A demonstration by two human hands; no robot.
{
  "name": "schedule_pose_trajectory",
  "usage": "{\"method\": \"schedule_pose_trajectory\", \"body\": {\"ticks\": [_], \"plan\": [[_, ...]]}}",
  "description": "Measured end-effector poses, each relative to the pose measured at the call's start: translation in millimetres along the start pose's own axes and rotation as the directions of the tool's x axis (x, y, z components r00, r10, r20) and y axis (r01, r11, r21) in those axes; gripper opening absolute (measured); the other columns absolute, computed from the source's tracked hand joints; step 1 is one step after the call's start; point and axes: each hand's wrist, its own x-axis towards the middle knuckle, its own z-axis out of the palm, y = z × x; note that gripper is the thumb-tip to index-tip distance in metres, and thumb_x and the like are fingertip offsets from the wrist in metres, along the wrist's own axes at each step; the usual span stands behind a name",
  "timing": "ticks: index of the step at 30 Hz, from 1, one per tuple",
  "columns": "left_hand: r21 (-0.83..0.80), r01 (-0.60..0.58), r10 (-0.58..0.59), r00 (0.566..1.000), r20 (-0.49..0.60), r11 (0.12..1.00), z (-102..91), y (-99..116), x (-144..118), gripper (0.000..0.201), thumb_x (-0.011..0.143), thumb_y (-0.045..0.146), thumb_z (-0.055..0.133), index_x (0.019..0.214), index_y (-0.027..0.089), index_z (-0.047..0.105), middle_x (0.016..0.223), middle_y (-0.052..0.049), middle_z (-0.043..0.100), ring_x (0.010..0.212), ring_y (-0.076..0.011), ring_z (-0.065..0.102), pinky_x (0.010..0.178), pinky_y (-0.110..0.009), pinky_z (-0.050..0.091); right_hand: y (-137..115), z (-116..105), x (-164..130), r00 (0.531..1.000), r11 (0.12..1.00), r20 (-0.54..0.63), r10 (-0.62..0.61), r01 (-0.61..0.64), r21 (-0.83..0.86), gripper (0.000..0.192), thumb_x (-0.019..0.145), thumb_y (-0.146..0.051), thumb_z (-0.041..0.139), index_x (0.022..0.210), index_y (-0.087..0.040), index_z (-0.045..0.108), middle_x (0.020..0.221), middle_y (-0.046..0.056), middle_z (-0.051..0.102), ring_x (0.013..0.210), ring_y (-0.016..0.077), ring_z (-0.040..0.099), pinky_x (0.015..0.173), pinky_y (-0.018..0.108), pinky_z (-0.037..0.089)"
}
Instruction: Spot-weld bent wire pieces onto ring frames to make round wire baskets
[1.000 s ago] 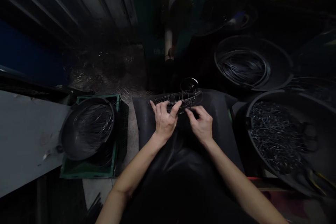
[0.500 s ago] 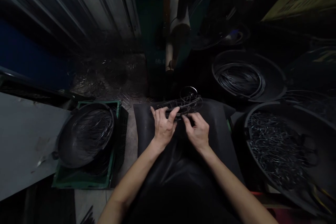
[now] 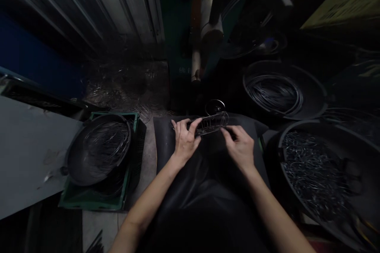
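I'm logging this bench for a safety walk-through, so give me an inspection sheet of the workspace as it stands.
Surface: a dark sheet over the person's lap, under both hands.
Job's things: a small wire frame, held roughly level above the sheet.
Clutter: a tub of small wire pieces on the right; a tub of coiled wire rings behind it; a round pan of wire hoops in a green crate on the left.
Hands: left hand grips the frame's near end; right hand has fingertips at its right end.
Cables: nothing seen.
Surroundings: dim; corrugated metal wall, grey board on the left, loose wire scraps on the floor.
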Motion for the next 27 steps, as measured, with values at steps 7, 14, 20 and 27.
{"method": "schedule_pose_trajectory", "body": {"ticks": [7,14,20,27], "plan": [[0.129,0.019,-0.02,1.0,0.006,0.991,-12.8,9,5,0.069,0.069,0.014,0.071,0.131,0.024,0.043,0.114,-0.01,0.045,0.11,-0.0276,0.048,0.106,-0.066,0.022,-5,-12,-1,0.926,0.86,0.182,0.33,-0.375,0.347,0.034,0.081,-0.046,0.061,0.1,-0.018,0.063,0.088,0.005,0.068,0.07,0.0164,0.065,0.06,0.028,0.055],[0.18,-0.039,0.03,0.998,0.049,0.983,-17.8,7,5,0.064,0.074,0.019,0.068,0.132,0.026,0.043,0.116,-0.01,0.044,0.111,-0.0263,0.048,0.107,-0.059,0.029,-6,-16,0,0.923,0.908,0.274,0.271,-0.339,0.246,0.032,0.082,-0.046,0.06,0.095,-0.019,0.069,0.087,0.004,0.069,0.07,0.0158,0.064,0.069,0.031,0.054],[0.073,0.025,-0.031,0.996,0.088,0.997,-20.0,6,6,0.064,0.07,0.011,0.067,0.129,0.025,0.044,0.115,-0.009,0.041,0.11,-0.0262,0.045,0.102,-0.053,0.037,-6,-17,-1,0.937,0.92,0.221,0.271,-0.319,0.227,0.03,0.08,-0.046,0.063,0.092,-0.019,0.07,0.09,0.005,0.069,0.08,0.0187,0.065,0.079,0.035,0.052],[0.021,0.019,-0.021,0.994,0.105,1.0,-25.6,6,4,0.061,0.071,0.009,0.062,0.127,0.022,0.042,0.114,-0.01,0.039,0.109,-0.0264,0.043,0.1,-0.05,0.039,-16,-14,-1,0.865,0.774,0.289,0.411,-0.498,0.39,0.033,0.074,-0.047,0.068,0.085,-0.016,0.066,0.073,0.004,0.067,0.063,0.0165,0.065,0.059,0.029,0.056]]}}
